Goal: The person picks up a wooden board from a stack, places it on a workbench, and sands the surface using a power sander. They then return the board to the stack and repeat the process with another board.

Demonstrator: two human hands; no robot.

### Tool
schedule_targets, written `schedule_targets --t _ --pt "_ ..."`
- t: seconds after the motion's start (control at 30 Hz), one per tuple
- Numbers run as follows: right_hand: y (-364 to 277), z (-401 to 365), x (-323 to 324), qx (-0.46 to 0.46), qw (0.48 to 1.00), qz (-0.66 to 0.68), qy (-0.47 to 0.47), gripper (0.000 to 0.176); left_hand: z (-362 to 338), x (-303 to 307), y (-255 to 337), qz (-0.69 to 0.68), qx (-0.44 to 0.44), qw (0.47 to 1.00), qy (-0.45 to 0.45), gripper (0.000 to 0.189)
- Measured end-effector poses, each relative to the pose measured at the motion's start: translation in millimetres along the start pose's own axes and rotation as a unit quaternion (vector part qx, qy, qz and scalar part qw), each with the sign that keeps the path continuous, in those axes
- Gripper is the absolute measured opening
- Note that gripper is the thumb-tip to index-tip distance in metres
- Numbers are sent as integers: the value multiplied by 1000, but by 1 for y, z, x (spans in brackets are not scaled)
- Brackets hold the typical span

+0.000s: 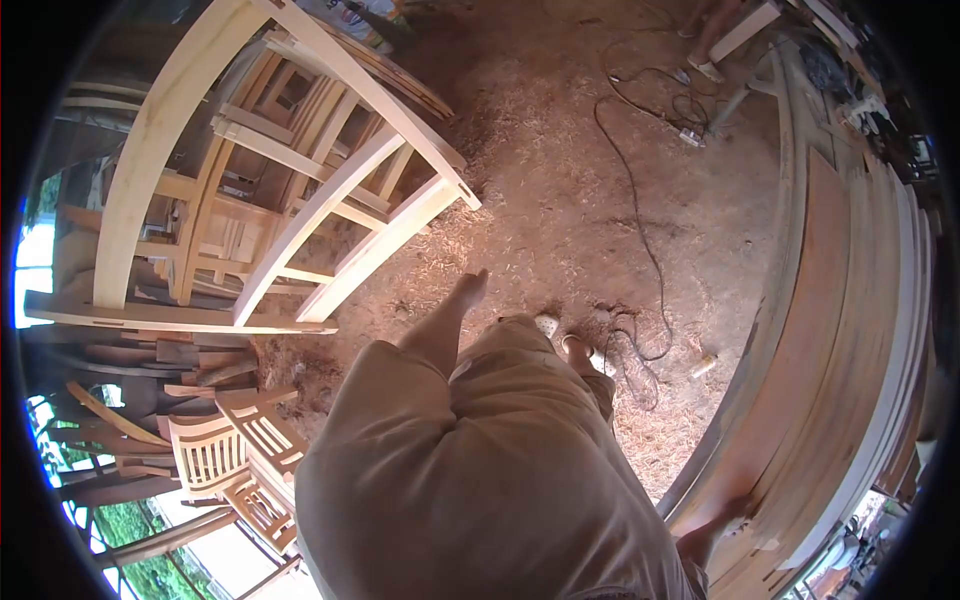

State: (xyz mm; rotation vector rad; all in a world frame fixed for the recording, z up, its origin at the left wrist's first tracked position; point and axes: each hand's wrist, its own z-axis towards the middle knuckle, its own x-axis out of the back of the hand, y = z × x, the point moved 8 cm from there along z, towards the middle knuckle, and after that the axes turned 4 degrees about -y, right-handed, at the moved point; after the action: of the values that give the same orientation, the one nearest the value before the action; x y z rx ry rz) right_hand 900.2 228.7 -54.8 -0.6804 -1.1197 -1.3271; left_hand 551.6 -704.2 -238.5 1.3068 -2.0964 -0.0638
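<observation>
My left hand (472,289) hangs over the dirt floor, apart from the wooden frame, with a finger stretched out and nothing visible in it. At the lower right my right hand (736,511) is at the surface of the long stacked boards (816,300); its fingers are too dark and small to make out. A large pale wooden frame (355,180) with curved rails stands at the upper left, its nearest corner above and left of my left hand.
Black cable (640,215) winds over the shavings-covered floor (540,200) to a power strip (690,137). Slatted wooden chairs (210,455) stand at the lower left beside stacked dark wood (140,385). Another person's foot (709,70) shows at the top right.
</observation>
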Motion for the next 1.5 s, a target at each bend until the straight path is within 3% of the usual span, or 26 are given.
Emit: schedule_targets --t 0.1,0.17,0.23,0.27,0.3,0.33,0.37,0.4,0.43,0.53,0.8,0.87,0.9,1.1,1.23,1.4,1.5 --pt "-1 6 -14 23 999 24 -13 80 5 -40 -15 101 -69 993 1 79" --pt "-3 14 -34 56 996 56 -32 80 3 -73 -14 150 -129 976 -87 79" --pt "-8 28 -70 102 988 102 -51 80 -3 -70 8 261 -273 922 -86 81" --pt "-5 40 -104 140 979 139 -53 80 11 -55 -6 145 -79 979 -118 80" --pt "35 47 -155 175 967 186 -17 80 34 -52 -16 65 -122 988 -68 77" --pt "22 41 -108 73 985 114 -103 81 23 -37 3 101 -135 983 -66 77" --pt "19 21 -70 4 986 84 -145 82 40 -35 -2 16 -195 980 -42 79" --pt "15 4 -31 -54 980 75 -177 84 40 -32 -5 -50 -127 989 -54 79" --pt "8 -10 3 -101 971 74 -204 87 38 -30 -4 -18 -86 993 -80 80" --pt "-18 -34 70 -185 943 104 -257 97 30 -35 -2 62 -100 988 -100 81" --pt "-19 -39 89 -178 939 139 -261 107 43 -64 -42 205 -74 964 -149 85" --pt "-23 -39 91 -97 947 128 -278 111 35 -71 -33 225 -62 961 -146 86" --pt "-19 -42 93 -99 946 117 -285 111 44 -76 -39 232 -53 959 -152 86" --pt "-21 -47 97 -111 950 137 -257 114 48 -102 -7 146 -94 972 -157 84" --pt "-21 -45 96 -105 955 141 -237 112 50 -121 7 186 -112 961 -168 84" --pt "-24 -44 100 -80 949 149 -267 107 17 -174 59 258 -238 909 -225 78" --pt "-24 -44 98 -71 952 153 -256 103 -4 -206 84 191 -238 925 -225 72"
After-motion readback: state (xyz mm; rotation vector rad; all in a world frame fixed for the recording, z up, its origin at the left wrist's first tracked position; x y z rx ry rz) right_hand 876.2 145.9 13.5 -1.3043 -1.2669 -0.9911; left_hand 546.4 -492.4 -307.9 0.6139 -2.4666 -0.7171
